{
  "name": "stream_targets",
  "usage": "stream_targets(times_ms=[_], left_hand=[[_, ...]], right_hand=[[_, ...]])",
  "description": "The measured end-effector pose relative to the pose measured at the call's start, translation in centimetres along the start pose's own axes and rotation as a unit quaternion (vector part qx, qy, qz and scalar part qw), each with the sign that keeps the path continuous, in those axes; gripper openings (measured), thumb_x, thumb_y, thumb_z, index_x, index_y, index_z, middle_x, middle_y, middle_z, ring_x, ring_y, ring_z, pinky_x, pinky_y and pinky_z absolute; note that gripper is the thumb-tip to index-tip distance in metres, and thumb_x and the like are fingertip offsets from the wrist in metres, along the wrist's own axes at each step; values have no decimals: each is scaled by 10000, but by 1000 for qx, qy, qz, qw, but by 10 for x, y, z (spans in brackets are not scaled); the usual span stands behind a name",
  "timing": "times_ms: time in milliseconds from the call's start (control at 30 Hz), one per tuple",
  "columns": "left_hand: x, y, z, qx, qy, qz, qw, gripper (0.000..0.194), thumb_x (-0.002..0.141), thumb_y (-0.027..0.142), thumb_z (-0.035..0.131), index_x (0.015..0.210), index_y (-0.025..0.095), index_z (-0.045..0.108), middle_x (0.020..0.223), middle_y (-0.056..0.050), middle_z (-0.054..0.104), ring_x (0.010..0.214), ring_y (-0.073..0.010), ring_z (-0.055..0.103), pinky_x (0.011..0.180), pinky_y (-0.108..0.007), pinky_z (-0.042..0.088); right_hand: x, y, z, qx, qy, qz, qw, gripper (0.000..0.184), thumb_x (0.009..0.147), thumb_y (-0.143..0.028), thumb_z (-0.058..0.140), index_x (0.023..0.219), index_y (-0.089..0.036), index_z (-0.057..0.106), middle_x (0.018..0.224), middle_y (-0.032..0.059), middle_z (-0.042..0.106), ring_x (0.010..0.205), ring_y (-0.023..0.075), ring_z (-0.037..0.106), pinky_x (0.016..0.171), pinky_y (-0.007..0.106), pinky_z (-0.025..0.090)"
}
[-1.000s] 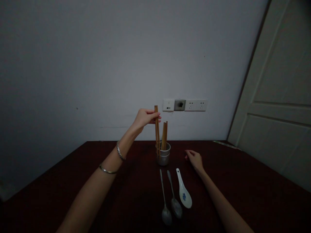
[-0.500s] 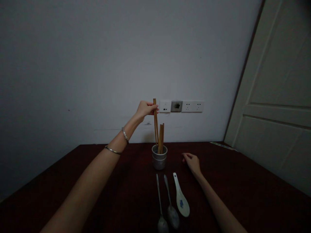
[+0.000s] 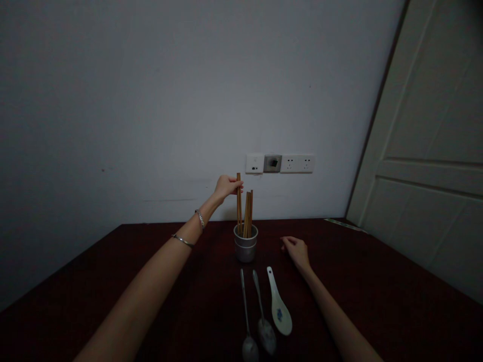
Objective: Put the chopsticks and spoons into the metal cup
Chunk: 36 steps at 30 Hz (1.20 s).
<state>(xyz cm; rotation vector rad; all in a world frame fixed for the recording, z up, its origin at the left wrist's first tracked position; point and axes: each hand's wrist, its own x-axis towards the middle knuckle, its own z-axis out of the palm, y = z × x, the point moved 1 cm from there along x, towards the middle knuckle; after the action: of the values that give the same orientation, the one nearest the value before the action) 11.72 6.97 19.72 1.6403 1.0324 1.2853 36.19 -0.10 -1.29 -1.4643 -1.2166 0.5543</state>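
My left hand (image 3: 229,186) pinches a pair of wooden chopsticks (image 3: 239,203) near their tops, and their lower ends are inside a grey metal cup (image 3: 245,250). More chopsticks (image 3: 248,213) stand upright in the cup, just right of the held pair. My right hand (image 3: 296,250) rests on the table to the right of the cup, fingers curled; whether anything is in them is hidden. In front of the cup lie a long thin metal spoon (image 3: 246,306), a second metal spoon (image 3: 261,311) and a white ceramic spoon (image 3: 279,306) with a blue mark.
The dark red table (image 3: 204,301) meets a pale wall (image 3: 169,100) at the back. Switches and sockets (image 3: 297,163) are set in the wall above the cup. A panelled door (image 3: 426,151) stands at the right, near a flat strip (image 3: 345,225) on the table.
My left hand has moved down, lowering the held chopsticks deeper into the cup. My right hand stays in place on the table. The view has shifted slightly.
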Motion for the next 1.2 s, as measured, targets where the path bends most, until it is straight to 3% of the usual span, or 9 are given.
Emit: stream_targets(times_ms=[600,833,1200], left_hand=[[-4,-51,8,-7,1,-90,996,105,734,126,632,651,66,608,578,-50,634,483,-119,599,561,-272,522],[-13,-57,12,-9,-29,-89,996,117,727,152,644,651,67,616,573,-46,633,520,-108,609,546,-220,510],[-15,-69,9,-10,-12,-89,996,126,729,187,643,653,88,654,626,-46,658,529,-93,588,557,-223,506]], right_hand=[[4,6,1,-24,4,-5,1000,336,675,-395,487,712,-123,682,523,47,638,559,190,607,566,248,422],[1,0,0,-35,7,-2,999,338,682,-396,485,715,-125,685,530,50,643,565,190,610,573,247,424],[2,2,0,-34,-2,4,999,336,687,-394,491,730,-124,688,536,47,643,568,187,613,562,241,419]])
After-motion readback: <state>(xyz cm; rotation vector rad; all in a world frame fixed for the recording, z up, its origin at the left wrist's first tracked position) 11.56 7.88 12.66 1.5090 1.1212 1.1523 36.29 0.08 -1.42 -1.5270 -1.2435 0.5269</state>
